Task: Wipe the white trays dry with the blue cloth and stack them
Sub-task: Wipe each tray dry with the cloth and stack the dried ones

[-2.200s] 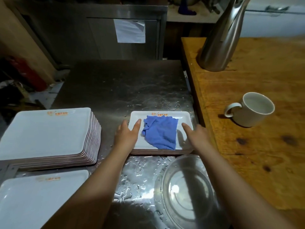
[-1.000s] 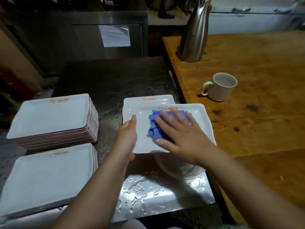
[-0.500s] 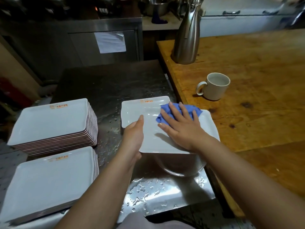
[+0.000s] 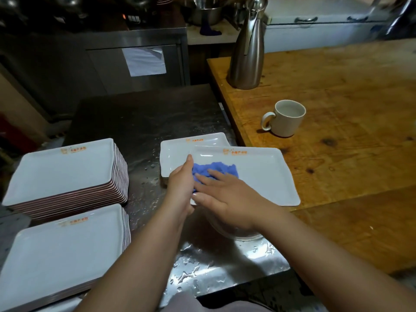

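A white rectangular tray with an orange logo was held raised above the wet stainless-steel counter, its right part reaching over the edge of the worn wooden table. The left hand gripped the tray's near-left edge, thumb lying along the top surface and pointing away, the other fingers hidden under the tray. The right hand lay flat on the crumpled blue cloth, fingers spread and straight, pressing the cloth onto the left part of the tray. Just behind and partly beneath the lifted tray, a small pile of matching white trays rested on the counter. On the left side of the counter stood two further stacks of white trays with reddish-brown edges: a tall far stack and a near stack, just beside one another. A clear glass bowl sat on the counter below the right wrist, mostly covered by the hand and tray. On the wooden table, a cream ceramic mug stood with its handle to the left, well apart from the tray, and a tall brushed-steel jug stood at the far-left corner. A sheet of white paper hung on the steel cabinet at the back.
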